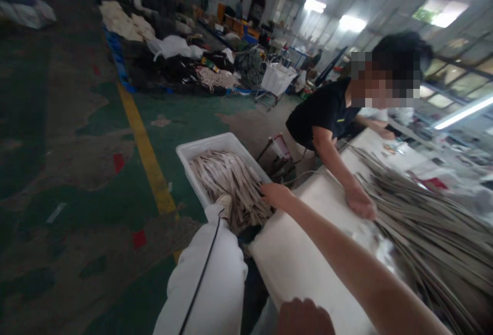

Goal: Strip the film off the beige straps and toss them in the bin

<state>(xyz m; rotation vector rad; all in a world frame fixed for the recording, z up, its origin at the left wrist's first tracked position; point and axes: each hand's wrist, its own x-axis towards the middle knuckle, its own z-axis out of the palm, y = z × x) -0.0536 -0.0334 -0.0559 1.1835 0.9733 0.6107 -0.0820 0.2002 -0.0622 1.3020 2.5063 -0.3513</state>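
My right hand reaches from the lower right across the white table to the near right rim of a white plastic bin. Its fingers are loosely bent and a little apart, just over pale grey-beige flat strips that fill the bin. I see nothing clearly held in them. At the bottom edge, my left hand shows only its curled knuckles, close to the table's near edge; whatever it holds is hidden. A long bundle of similar strips lies along the table's right side.
Across the table a person in a black shirt leans over, one hand by the strip bundle. My white-trousered leg stands beside the bin. A yellow floor line runs left. Behind are heaped materials and a white cart.
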